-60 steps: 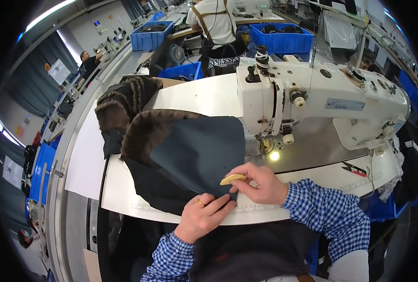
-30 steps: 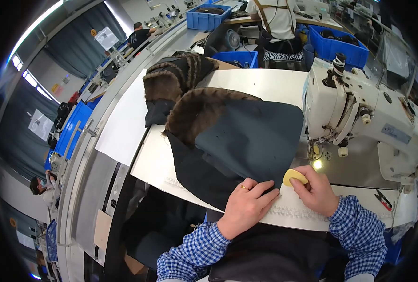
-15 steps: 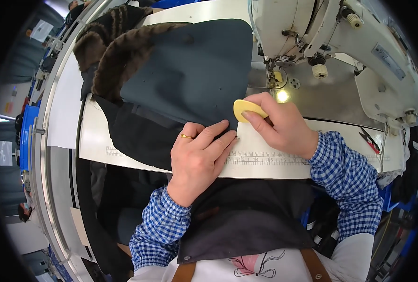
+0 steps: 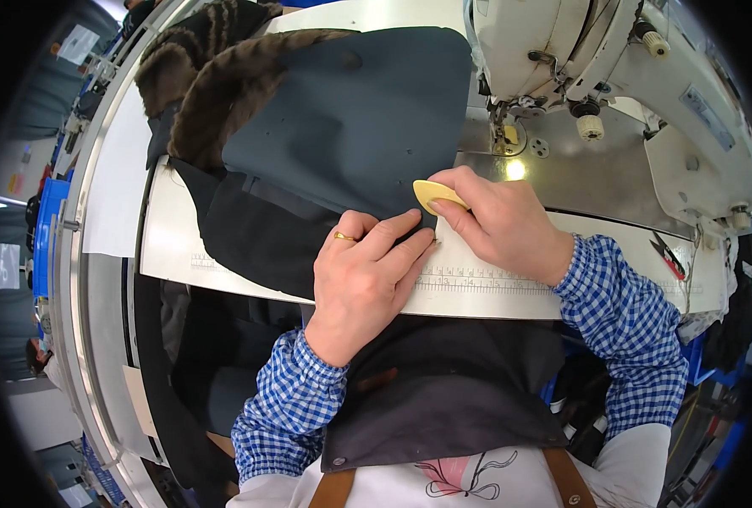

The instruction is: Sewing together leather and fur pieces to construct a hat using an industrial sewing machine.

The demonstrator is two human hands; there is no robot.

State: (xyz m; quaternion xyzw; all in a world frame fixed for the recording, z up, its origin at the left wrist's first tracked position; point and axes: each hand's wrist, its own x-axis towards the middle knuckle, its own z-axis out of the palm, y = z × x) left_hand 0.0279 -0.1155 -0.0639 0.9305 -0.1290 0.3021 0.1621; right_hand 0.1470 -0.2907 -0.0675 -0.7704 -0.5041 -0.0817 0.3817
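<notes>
A dark blue-grey fabric piece (image 4: pixel 342 127) lies over black cloth (image 4: pixel 266 241) on the white table, joined with brown fur (image 4: pixel 223 106) at its far left. My left hand (image 4: pixel 367 271), with a gold ring, presses down at the fabric's near right corner. Its fingers are stretched out, the tips resting on the cloth. A flat, rounded yellow piece of tailor's chalk (image 4: pixel 431 193) is pinched between thumb and fingers of my right hand (image 4: pixel 507 224). The chalk's tip reaches over the fabric's right edge, just beyond my left fingertips. Whether it touches the cloth, I cannot tell.
The sewing machine (image 4: pixel 596 59) stands at the back right over a metal plate (image 4: pixel 562 182). Red-handled snips (image 4: pixel 670 258) lie on the table's right. A printed ruler scale (image 4: pixel 477 284) runs along the front edge. A metal rail (image 4: pixel 69 288) borders the left side.
My right hand has turned the chalk and brought its tip left over the fabric's edge. My left hand stays at the corner. The whole view has shifted slightly.
</notes>
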